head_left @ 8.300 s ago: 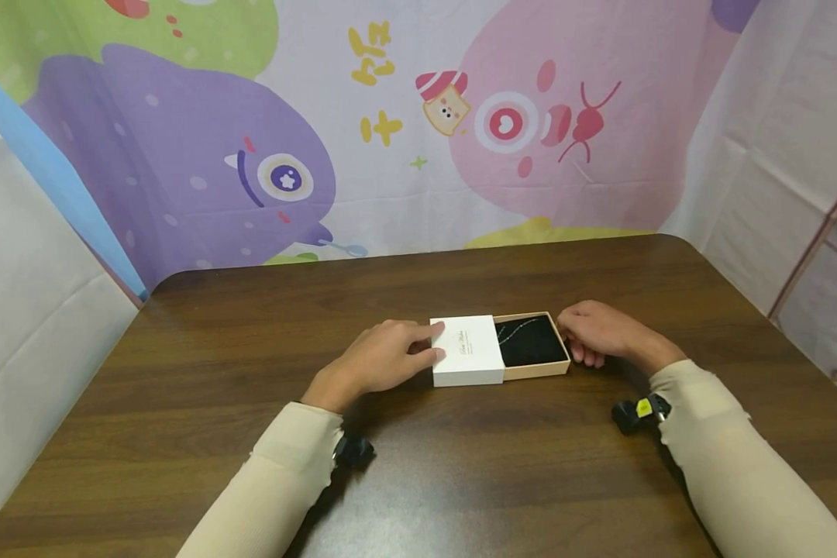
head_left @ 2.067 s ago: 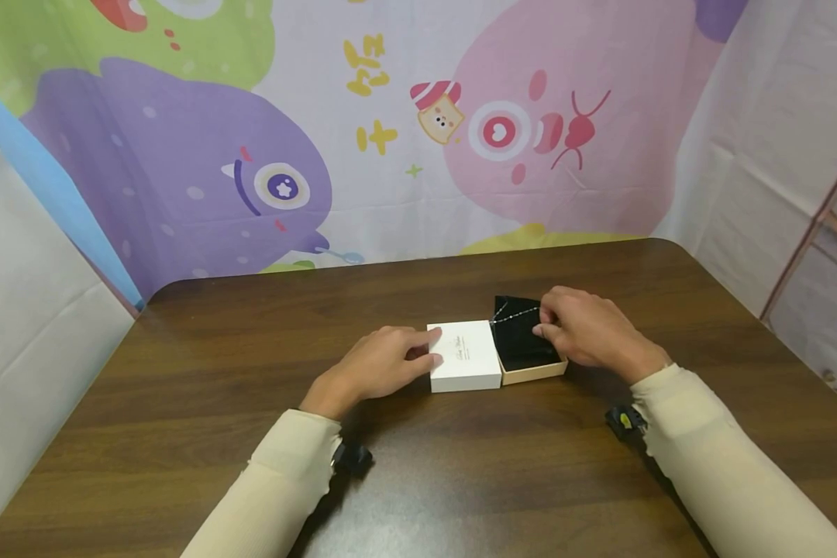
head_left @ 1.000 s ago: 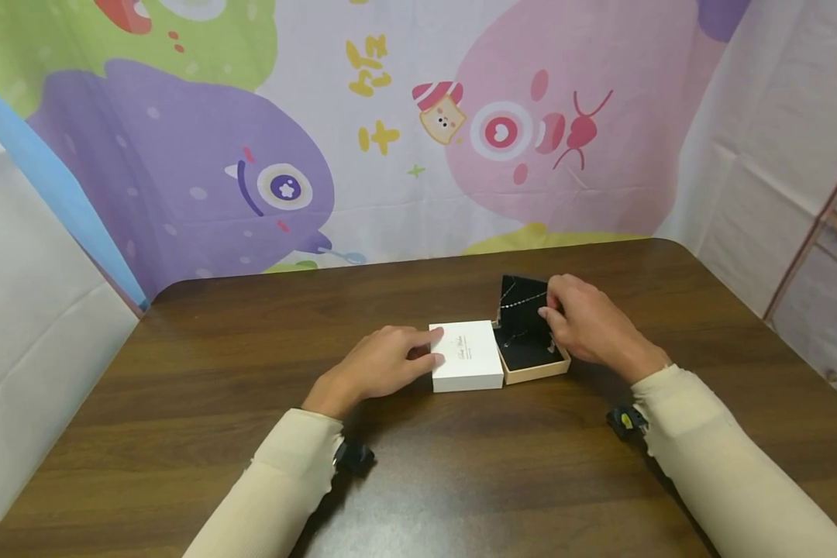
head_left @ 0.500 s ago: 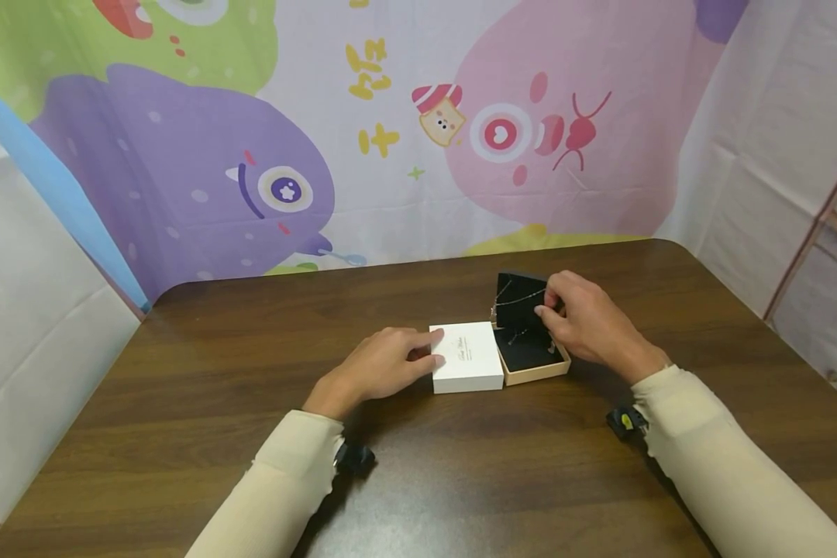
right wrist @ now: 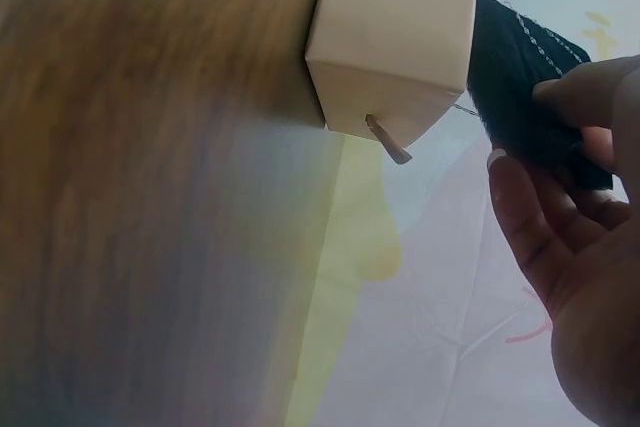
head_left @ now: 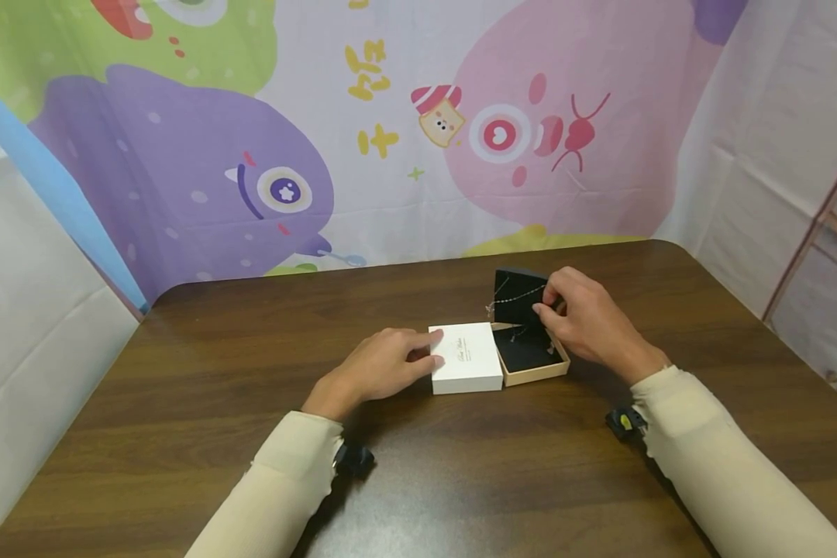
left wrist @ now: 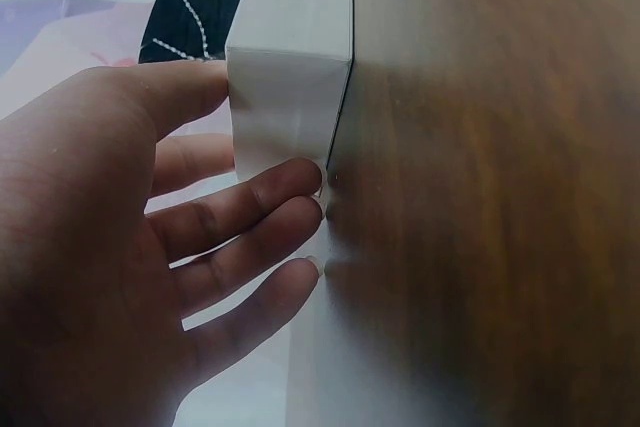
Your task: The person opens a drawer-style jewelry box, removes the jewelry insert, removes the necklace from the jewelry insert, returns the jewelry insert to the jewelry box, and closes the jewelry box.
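Note:
My left hand (head_left: 380, 364) rests its thumb and index fingertip on the left end of the white jewellery box sleeve (head_left: 467, 360); its other fingers reach down beside the end face in the left wrist view. My right hand (head_left: 589, 322) pinches a black jewellery pad (head_left: 512, 298) by its right edge. The pad is tilted up over the back of the box's tan tray (head_left: 535, 377). A thin silver chain (head_left: 523, 297) crosses the raised pad, and more chain lies on the black lining (head_left: 526, 353) in the tray. A small ribbon tab (right wrist: 388, 139) sticks out of the tray's end.
All this sits on a dark brown wooden table (head_left: 418, 465). Behind its far edge hangs a printed cartoon cloth (head_left: 390, 194), with white sheets (head_left: 760, 155) at the sides. Each wrist wears a small black camera (head_left: 354, 460).
The right hand went from the tray's outer end to the black pad and raised it, uncovering the black lining below. The tray has turned slightly against the sleeve. The left hand stays put.

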The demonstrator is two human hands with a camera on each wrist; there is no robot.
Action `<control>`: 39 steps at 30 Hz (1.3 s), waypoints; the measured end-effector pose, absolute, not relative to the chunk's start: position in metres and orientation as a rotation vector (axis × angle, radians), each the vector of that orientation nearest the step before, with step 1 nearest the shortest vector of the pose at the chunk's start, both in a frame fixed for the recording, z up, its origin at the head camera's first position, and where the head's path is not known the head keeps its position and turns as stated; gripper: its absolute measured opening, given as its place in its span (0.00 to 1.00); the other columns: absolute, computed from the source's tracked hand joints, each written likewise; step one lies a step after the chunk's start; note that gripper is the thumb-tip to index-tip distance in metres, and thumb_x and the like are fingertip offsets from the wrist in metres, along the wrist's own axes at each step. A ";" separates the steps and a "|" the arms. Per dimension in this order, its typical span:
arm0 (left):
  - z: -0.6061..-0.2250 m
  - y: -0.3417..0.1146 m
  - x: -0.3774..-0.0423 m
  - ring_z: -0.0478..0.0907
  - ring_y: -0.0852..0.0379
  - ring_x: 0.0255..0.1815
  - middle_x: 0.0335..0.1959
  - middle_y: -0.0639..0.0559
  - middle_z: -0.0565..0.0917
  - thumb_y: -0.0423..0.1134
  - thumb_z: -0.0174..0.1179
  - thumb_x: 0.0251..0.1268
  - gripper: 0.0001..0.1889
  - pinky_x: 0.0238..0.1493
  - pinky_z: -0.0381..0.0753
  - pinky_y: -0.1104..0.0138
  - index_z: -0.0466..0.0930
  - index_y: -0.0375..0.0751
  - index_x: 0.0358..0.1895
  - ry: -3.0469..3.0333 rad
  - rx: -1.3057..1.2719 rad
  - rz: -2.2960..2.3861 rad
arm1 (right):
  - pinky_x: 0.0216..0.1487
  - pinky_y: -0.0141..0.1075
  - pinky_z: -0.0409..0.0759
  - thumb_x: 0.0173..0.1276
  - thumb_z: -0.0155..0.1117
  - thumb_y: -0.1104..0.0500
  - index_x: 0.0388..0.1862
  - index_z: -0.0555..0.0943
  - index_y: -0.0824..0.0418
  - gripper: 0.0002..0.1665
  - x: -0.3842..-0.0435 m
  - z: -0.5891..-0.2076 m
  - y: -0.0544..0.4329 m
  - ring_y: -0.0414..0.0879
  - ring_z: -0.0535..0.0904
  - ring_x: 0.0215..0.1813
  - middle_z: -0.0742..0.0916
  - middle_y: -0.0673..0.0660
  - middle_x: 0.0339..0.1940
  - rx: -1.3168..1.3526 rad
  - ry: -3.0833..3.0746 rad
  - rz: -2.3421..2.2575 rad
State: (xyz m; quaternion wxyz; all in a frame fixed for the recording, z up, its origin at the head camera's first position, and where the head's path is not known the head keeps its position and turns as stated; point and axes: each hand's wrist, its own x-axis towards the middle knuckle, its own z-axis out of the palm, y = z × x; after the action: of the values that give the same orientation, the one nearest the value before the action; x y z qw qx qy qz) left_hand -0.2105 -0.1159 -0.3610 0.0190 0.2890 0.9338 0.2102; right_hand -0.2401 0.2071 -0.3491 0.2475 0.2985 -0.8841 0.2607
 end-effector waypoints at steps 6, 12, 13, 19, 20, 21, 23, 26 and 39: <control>-0.362 -0.116 -0.210 0.75 0.60 0.40 0.57 0.52 0.84 0.52 0.57 0.74 0.27 0.42 0.74 0.61 0.72 0.49 0.71 2.898 0.900 0.653 | 0.33 0.39 0.73 0.61 0.72 0.68 0.29 0.74 0.59 0.13 -0.241 -0.349 0.207 0.49 0.74 0.31 0.77 0.53 0.32 0.801 -2.371 0.694; -0.362 -0.116 -0.210 0.74 0.60 0.38 0.54 0.54 0.85 0.51 0.58 0.73 0.26 0.39 0.73 0.62 0.73 0.49 0.71 2.900 0.901 0.669 | 0.33 0.39 0.74 0.60 0.72 0.69 0.30 0.75 0.60 0.13 -0.241 -0.349 0.207 0.48 0.75 0.31 0.77 0.53 0.33 0.800 -2.343 0.690; -0.362 -0.116 -0.210 0.74 0.60 0.37 0.53 0.54 0.85 0.51 0.58 0.73 0.26 0.38 0.73 0.63 0.73 0.49 0.71 2.898 0.901 0.673 | 0.33 0.39 0.74 0.60 0.72 0.69 0.30 0.74 0.60 0.13 -0.241 -0.349 0.207 0.47 0.75 0.32 0.77 0.53 0.33 0.802 -2.336 0.692; -0.362 -0.116 -0.210 0.74 0.60 0.37 0.50 0.55 0.86 0.51 0.58 0.74 0.26 0.37 0.73 0.63 0.72 0.50 0.71 2.899 0.896 0.676 | 0.32 0.37 0.76 0.60 0.72 0.69 0.31 0.74 0.61 0.13 -0.241 -0.347 0.207 0.43 0.75 0.32 0.77 0.54 0.34 0.803 -2.287 0.716; -0.363 -0.116 -0.211 0.74 0.60 0.37 0.50 0.55 0.86 0.51 0.58 0.73 0.26 0.38 0.73 0.63 0.72 0.50 0.71 2.901 0.898 0.675 | 0.32 0.36 0.76 0.59 0.72 0.70 0.31 0.75 0.61 0.13 -0.241 -0.347 0.206 0.43 0.75 0.32 0.77 0.54 0.34 0.799 -2.281 0.722; -0.363 -0.116 -0.211 0.75 0.60 0.37 0.50 0.55 0.86 0.51 0.58 0.73 0.26 0.38 0.73 0.62 0.72 0.50 0.71 2.903 0.900 0.673 | 0.32 0.35 0.76 0.59 0.72 0.70 0.31 0.75 0.61 0.12 -0.241 -0.347 0.206 0.43 0.75 0.32 0.77 0.54 0.34 0.796 -2.275 0.729; -0.363 -0.116 -0.211 0.75 0.60 0.38 0.51 0.54 0.86 0.52 0.58 0.73 0.26 0.38 0.73 0.62 0.72 0.49 0.71 2.906 0.906 0.671 | 0.32 0.33 0.75 0.59 0.72 0.70 0.31 0.75 0.61 0.12 -0.241 -0.347 0.206 0.43 0.75 0.32 0.78 0.54 0.35 0.792 -2.262 0.743; -0.363 -0.116 -0.212 0.75 0.60 0.38 0.53 0.54 0.86 0.52 0.58 0.73 0.27 0.38 0.73 0.62 0.72 0.49 0.71 2.906 0.913 0.672 | 0.33 0.31 0.73 0.58 0.71 0.71 0.31 0.75 0.61 0.12 -0.241 -0.346 0.205 0.43 0.75 0.32 0.78 0.55 0.35 0.801 -2.238 0.756; -0.363 -0.116 -0.211 0.74 0.59 0.36 0.50 0.54 0.86 0.51 0.58 0.73 0.26 0.36 0.72 0.63 0.73 0.49 0.71 2.904 0.916 0.671 | 0.37 0.29 0.70 0.55 0.64 0.73 0.29 0.76 0.63 0.08 -0.243 -0.345 0.202 0.45 0.74 0.35 0.79 0.58 0.37 0.822 -2.075 0.815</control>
State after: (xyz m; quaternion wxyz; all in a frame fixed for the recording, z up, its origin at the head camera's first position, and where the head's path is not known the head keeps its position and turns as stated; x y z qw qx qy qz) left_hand -0.2109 -0.1158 -0.3631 0.0117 0.2936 0.9313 0.2153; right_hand -0.2429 0.2024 -0.3445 0.3735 0.3211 -0.8100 0.3183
